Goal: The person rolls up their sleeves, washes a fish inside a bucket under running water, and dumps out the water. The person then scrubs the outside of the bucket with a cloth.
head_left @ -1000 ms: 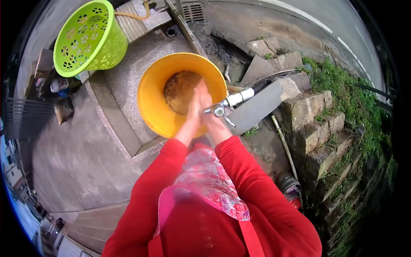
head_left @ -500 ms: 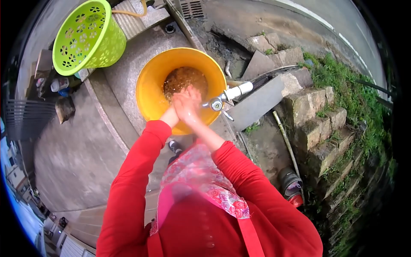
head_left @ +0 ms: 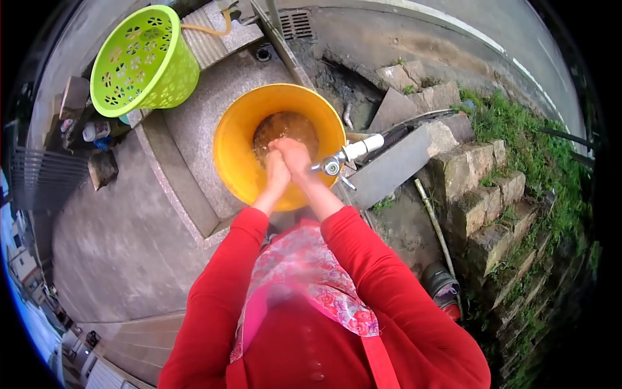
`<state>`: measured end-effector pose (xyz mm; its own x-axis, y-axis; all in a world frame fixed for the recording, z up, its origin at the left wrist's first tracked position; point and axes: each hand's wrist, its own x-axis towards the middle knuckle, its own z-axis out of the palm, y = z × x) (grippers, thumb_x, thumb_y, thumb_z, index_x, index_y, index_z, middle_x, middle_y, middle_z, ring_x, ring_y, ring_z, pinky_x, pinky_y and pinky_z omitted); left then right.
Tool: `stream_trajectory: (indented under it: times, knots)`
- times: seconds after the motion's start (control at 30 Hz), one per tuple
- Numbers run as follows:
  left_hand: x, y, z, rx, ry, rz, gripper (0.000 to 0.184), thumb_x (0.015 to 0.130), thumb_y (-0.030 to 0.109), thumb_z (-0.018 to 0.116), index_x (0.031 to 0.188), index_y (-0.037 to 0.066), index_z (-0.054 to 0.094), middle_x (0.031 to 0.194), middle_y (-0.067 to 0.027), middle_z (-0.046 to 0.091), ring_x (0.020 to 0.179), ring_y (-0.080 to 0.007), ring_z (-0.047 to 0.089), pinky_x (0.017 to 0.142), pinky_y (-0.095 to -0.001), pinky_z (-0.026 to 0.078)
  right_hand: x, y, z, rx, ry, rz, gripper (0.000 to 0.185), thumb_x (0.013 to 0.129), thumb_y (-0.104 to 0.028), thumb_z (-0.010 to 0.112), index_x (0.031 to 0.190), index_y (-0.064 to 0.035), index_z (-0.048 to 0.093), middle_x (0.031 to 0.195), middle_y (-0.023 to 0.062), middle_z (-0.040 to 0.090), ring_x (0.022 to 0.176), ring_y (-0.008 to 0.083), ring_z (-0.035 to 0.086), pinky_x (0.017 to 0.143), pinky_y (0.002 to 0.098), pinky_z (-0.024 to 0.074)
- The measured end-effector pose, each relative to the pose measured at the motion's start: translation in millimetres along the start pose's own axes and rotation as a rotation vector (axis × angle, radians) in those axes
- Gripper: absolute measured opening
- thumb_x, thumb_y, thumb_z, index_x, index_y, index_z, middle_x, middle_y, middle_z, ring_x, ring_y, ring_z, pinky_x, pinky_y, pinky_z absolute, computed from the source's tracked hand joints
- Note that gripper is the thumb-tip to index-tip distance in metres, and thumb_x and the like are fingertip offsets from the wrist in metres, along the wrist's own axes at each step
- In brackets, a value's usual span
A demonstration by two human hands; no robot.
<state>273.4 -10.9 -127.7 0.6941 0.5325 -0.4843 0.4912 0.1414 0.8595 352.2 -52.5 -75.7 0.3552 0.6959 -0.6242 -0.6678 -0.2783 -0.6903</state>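
Observation:
Over the yellow bucket (head_left: 232, 152), my left hand (head_left: 276, 167) and my right hand (head_left: 294, 155) are clasped together. The fingers of my right hand close round those of my left hand, which are mostly hidden. Brownish water (head_left: 285, 124) with bubbles or bits on it lies in the bottom of the bucket. Just to the right of my hands is the metal tap (head_left: 332, 166), its spout close to my right wrist. A white pipe (head_left: 364, 148) joins the tap from the right.
A green perforated basket (head_left: 172, 81) stands at the upper left beside a hose (head_left: 210, 29). The bucket stands in a low-walled concrete basin (head_left: 194, 129). A grey slab (head_left: 392, 165), stone blocks (head_left: 463, 168), a pole (head_left: 433, 220) and a dark pail (head_left: 440, 282) are on the right.
My hands were side by side near the spout, then moved left and pressed together. Now they are clasped a little lower over the bucket. The view has shifted slightly.

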Motion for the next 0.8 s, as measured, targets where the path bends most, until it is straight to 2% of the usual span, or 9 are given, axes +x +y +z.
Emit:
stream_trajectory:
  times: [0.1, 0.2, 0.3, 0.37, 0.47, 0.5, 0.6, 0.7, 0.8]
  knots:
    - [5, -32, 24, -0.889, 0.313, -0.216, 0.028, 0.089, 0.027, 0.044, 0.096, 0.007, 0.061, 0.1, -0.0114, 0.064, 0.093, -0.0266, 0.06, 0.076, -0.0385, 0.047, -4, 70, 30, -0.264, 0.588, -0.406, 0.033, 0.084, -0.022, 0.052, 0.104, 0.0017, 0.063, 0.108, 0.0157, 0.063, 0.114, 0.0268, 0.049, 0.102, 0.035, 0.0305]
    - [-13, -5, 22, -1.26, 0.14, -0.313, 0.042, 0.093, 0.042, 0.043, 0.112, 0.006, 0.051, 0.113, -0.0097, 0.056, 0.102, -0.0229, 0.054, 0.093, -0.0324, 0.041, -8, 50, 14, -0.454, 0.319, -0.315, 0.04, 0.09, -0.029, 0.045, 0.117, -0.0003, 0.055, 0.115, 0.0181, 0.058, 0.114, 0.0274, 0.051, 0.105, 0.0364, 0.027]
    - [-21, 70, 23, -1.083, 0.391, -0.404, 0.038, 0.09, 0.036, 0.054, 0.109, 0.004, 0.054, 0.107, -0.0088, 0.059, 0.098, -0.0177, 0.055, 0.084, -0.0304, 0.043, 2, 35, -20, -1.013, 0.286, -0.517, 0.035, 0.09, -0.026, 0.045, 0.111, -0.0005, 0.058, 0.116, 0.0186, 0.058, 0.112, 0.0293, 0.051, 0.099, 0.0387, 0.0334]
    - [-21, 68, 14, -0.919, 0.22, -0.295, 0.01, 0.081, 0.006, 0.06, 0.089, 0.001, 0.057, 0.09, -0.0095, 0.061, 0.082, -0.0174, 0.059, 0.069, -0.0295, 0.047, -10, 30, -8, -0.913, 0.309, -0.439, 0.031, 0.087, -0.022, 0.049, 0.108, -0.0011, 0.059, 0.114, 0.0182, 0.058, 0.111, 0.032, 0.051, 0.095, 0.0407, 0.0362]
    - [-23, 72, -24, -0.85, 0.19, -0.448, 0.008, 0.077, 0.001, 0.055, 0.07, -0.003, 0.058, 0.065, -0.0104, 0.059, 0.061, -0.0219, 0.059, 0.055, -0.0332, 0.047, -25, 35, -4, -1.246, 0.101, -0.709, 0.026, 0.084, -0.017, 0.054, 0.103, -0.0011, 0.06, 0.111, 0.0151, 0.059, 0.11, 0.0322, 0.05, 0.093, 0.0417, 0.0366]
    - [-17, 40, -20, -0.462, 0.247, -0.266, 0.014, 0.079, 0.004, 0.055, 0.067, -0.003, 0.058, 0.063, -0.0109, 0.059, 0.062, -0.0212, 0.06, 0.057, -0.0343, 0.048, -36, 28, 2, -1.219, 0.038, -0.671, 0.024, 0.081, -0.013, 0.058, 0.101, 0.001, 0.061, 0.109, 0.0157, 0.06, 0.106, 0.0315, 0.054, 0.09, 0.041, 0.04]
    - [-18, 37, -41, 0.334, 0.182, -0.219, 0.038, 0.089, 0.034, 0.05, 0.086, 0.002, 0.068, 0.089, -0.0205, 0.065, 0.087, -0.0373, 0.062, 0.076, -0.0409, 0.048, -45, 12, -6, -0.933, -0.231, -0.416, 0.025, 0.079, -0.01, 0.061, 0.1, 0.003, 0.062, 0.112, 0.0205, 0.058, 0.101, 0.0313, 0.058, 0.085, 0.0353, 0.045]
    - [-46, 73, -83, 0.87, -0.212, -0.073, 0.031, 0.086, 0.032, 0.05, 0.098, 0.01, 0.069, 0.106, -0.0169, 0.063, 0.107, -0.0311, 0.057, 0.095, -0.0506, 0.037, -52, -7, -6, -1.215, -0.238, -0.175, 0.04, 0.082, -0.01, 0.058, 0.119, 0.0018, 0.052, 0.116, 0.0248, 0.055, 0.106, 0.0357, 0.056, 0.088, 0.0391, 0.0444]
    - [-70, 57, -93, 1.072, -0.045, 0.353, 0.047, 0.083, 0.027, 0.054, 0.13, 0.025, 0.049, 0.137, -0.0155, 0.04, 0.135, -0.0353, 0.02, 0.107, -0.0602, 0.009, -70, -1, 25, -1.505, -0.179, -0.464, 0.037, 0.086, -0.012, 0.054, 0.12, 0.0018, 0.051, 0.119, 0.0244, 0.053, 0.108, 0.0371, 0.054, 0.089, 0.0384, 0.0435]
